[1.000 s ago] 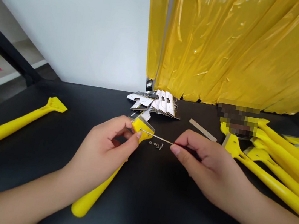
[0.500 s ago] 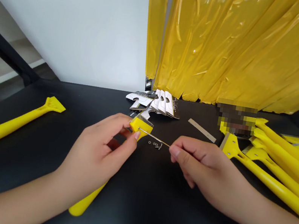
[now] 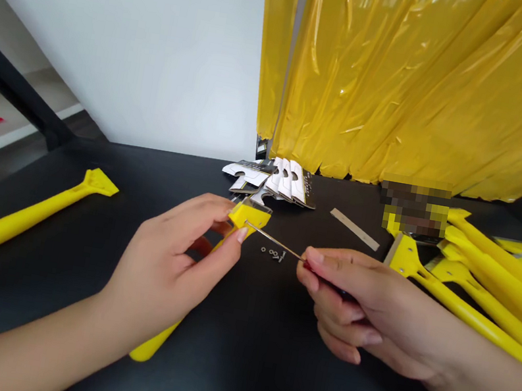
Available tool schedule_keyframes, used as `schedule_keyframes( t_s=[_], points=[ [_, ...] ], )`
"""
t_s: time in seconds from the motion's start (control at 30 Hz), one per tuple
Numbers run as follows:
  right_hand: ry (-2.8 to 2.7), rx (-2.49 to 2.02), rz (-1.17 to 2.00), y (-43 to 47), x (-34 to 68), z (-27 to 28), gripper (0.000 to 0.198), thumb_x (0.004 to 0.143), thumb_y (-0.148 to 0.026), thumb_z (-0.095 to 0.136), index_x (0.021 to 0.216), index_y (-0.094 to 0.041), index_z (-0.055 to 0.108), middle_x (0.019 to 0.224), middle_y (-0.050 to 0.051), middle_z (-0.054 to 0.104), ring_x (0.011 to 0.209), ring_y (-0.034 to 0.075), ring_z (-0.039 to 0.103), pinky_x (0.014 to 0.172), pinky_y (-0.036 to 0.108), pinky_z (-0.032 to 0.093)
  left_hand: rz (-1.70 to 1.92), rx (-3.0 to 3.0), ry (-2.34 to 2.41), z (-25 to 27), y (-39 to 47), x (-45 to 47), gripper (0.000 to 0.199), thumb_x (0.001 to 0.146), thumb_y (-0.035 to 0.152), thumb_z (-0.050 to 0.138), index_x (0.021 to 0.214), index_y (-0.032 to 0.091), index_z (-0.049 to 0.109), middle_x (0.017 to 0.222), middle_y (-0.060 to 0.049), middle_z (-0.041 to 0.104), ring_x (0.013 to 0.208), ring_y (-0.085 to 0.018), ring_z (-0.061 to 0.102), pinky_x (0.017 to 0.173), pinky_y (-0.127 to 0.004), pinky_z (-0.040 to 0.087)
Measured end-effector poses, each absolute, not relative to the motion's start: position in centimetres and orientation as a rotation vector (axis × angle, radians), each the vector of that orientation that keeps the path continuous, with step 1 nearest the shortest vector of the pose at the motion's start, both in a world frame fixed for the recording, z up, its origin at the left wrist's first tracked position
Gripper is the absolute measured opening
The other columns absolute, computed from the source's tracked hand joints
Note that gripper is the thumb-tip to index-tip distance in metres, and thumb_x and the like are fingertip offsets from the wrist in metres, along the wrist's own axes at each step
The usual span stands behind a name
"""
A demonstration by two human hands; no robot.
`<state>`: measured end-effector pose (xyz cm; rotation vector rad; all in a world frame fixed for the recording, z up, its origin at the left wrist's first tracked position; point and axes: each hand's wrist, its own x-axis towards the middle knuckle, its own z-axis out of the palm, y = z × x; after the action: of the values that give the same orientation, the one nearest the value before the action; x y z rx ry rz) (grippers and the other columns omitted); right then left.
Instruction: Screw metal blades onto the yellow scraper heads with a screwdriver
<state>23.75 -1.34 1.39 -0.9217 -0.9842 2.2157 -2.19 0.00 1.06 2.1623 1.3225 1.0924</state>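
Flat-headed yellow plastic scraper [image 3: 256,219]: over black counter [image 3: 236,345], head pinched in your left hand [image 3: 175,255]. Your right hand [image 3: 352,294] grips a metal-shafted screwdriver [image 3: 277,242], tip at head. Blade [image 3: 262,207] looks seated, screwing likely unfinished; loose silvery nuts and screws [image 3: 282,256], bladeless yellow scraper [image 3: 21,223] remain.

The person's left hand [image 3: 175,255] is closed in a pinch, the left thumb [image 3: 220,262] along the near side and the left index finger [image 3: 204,206] arched over the far side. The bare left forearm [image 3: 36,341] slants down and leftward from that grip. The right hand [image 3: 350,290], apart from the left, grips too: right thumb [image 3: 334,263] stretched over the top, lower fingers [image 3: 343,331] loosely curled beneath, the bare right forearm [image 3: 480,379] sloping down and rightward behind
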Motion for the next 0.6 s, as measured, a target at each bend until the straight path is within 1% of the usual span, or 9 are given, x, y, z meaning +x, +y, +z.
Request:
schedule_keyframes(
  t_s=[0.13,0.2,0.3,0.37,0.43,0.5,0.57,0.6],
  points=[
    [-0.971,-0.865,2.259,-1.4,23.8,1.6,0.038,0.108,-0.05,0.055,0.082,-0.022,0.058,0.051,-0.012,0.029,0.037,0.004,0.017,0.045,0.02,0.042,1.149,2.188,1.344,1.2,-0.1,-2.0,0.007,0.101,0.026,0.07,0.106,0.03,0.071,0.112,0.004,0.072,0.083,-0.013,0.07,0.075,-0.025,0.057],
    [-1.047,-0.891,2.213,-1.5,23.7,1.5,0.039,0.108,-0.052,0.053,0.083,-0.022,0.058,0.051,-0.013,0.03,0.036,0.004,0.02,0.045,0.021,0.044,1.159,2.173,1.356,1.3,-0.1,-1.9,0.006,0.1,0.026,0.071,0.105,0.03,0.072,0.111,0.004,0.073,0.084,-0.013,0.071,0.074,-0.025,0.058],
    [-1.213,-0.956,2.071,-1.6,23.5,1.3,0.039,0.107,-0.054,0.055,0.087,-0.021,0.059,0.051,-0.012,0.035,0.038,0.004,0.03,0.053,0.024,0.051,1.123,2.03,1.347,1.2,0.0,-1.7,0.005,0.101,0.031,0.071,0.105,0.03,0.074,0.106,0.002,0.074,0.083,-0.015,0.072,0.071,-0.025,0.062],
    [-1.276,-0.976,2.003,-1.6,23.3,1.0,0.039,0.106,-0.055,0.056,0.088,-0.02,0.06,0.053,-0.011,0.038,0.041,0.005,0.036,0.059,0.026,0.053,1.112,1.861,1.325,1.1,0.2,-1.7,0.011,0.1,0.037,0.073,0.107,0.03,0.075,0.1,0.001,0.075,0.081,-0.017,0.073,0.067,-0.026,0.064],
    [-1.305,-1.001,1.923,-1.4,23.2,0.8,0.038,0.105,-0.054,0.058,0.089,-0.02,0.059,0.059,-0.009,0.043,0.048,0.006,0.042,0.062,0.026,0.053,1.135,1.649,1.299,1.1,0.5,-1.7,0.017,0.096,0.041,0.077,0.107,0.028,0.074,0.092,0.0,0.075,0.079,-0.02,0.075,0.062,-0.027,0.066],
    [-1.335,-1.044,1.795,-1.2,23.2,0.7,0.033,0.105,-0.052,0.061,0.093,-0.022,0.058,0.071,-0.007,0.049,0.059,0.008,0.047,0.066,0.025,0.051,1.141,1.415,1.259,1.1,0.9,-1.7,0.019,0.093,0.042,0.08,0.101,0.026,0.072,0.084,0.001,0.074,0.075,-0.022,0.076,0.055,-0.027,0.066],
    [-1.368,-1.098,1.675,-1.1,23.3,0.7,0.027,0.104,-0.048,0.064,0.096,-0.023,0.058,0.081,-0.006,0.05,0.067,0.009,0.047,0.067,0.024,0.046,1.103,1.215,1.188,1.1,1.2,-1.6,0.018,0.092,0.038,0.08,0.097,0.024,0.071,0.081,0.001,0.074,0.069,-0.021,0.077,0.055,-0.028,0.066],
    [-1.395,-1.133,1.63,-1.1,23.3,0.8,0.025,0.103,-0.046,0.066,0.097,-0.023,0.058,0.082,-0.006,0.049,0.069,0.009,0.046,0.066,0.024,0.043,1.078,1.142,1.146,1.1,1.3,-1.5,0.017,0.093,0.036,0.08,0.098,0.023,0.071,0.084,0.0,0.076,0.07,-0.021,0.078,0.059,-0.029,0.068]
  ],
)
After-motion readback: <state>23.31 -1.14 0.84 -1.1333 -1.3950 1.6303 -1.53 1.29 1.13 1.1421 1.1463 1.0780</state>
